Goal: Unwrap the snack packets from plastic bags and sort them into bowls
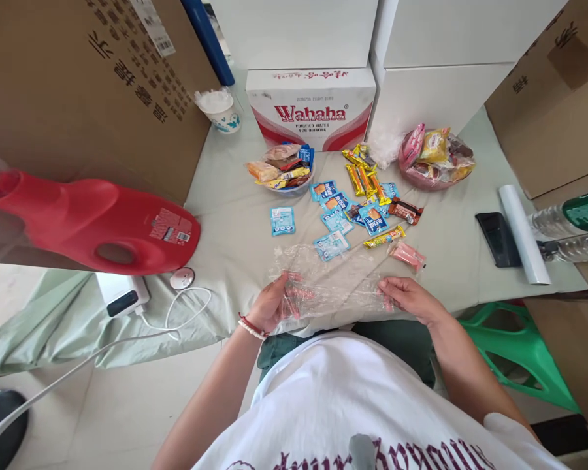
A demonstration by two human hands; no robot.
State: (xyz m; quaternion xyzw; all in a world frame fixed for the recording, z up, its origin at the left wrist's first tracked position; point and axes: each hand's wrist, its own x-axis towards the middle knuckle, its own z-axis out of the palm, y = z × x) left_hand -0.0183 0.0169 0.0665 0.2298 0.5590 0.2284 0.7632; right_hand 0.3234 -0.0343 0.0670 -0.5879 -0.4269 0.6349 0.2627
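A clear plastic bag (330, 281) lies stretched across the near edge of the table, with pink sausage sticks inside it near its left end. My left hand (270, 305), a bead bracelet on its wrist, is closed on the bag's left end. My right hand (408, 297) pinches the bag's right end. Just beyond the bag lie loose snack packets: blue sachets (331, 245), a yellow bar (384, 237) and a pink sausage pack (408, 254).
A bowl of snacks (285, 171) and a pink bag of snacks (436, 160) sit farther back before a Wahaha box (311, 108). A red jug (98, 222), a power bank (122, 295) with cable, a black phone (498, 239), a white roll (523, 232), bottles (568, 228) and cardboard boxes surround the table.
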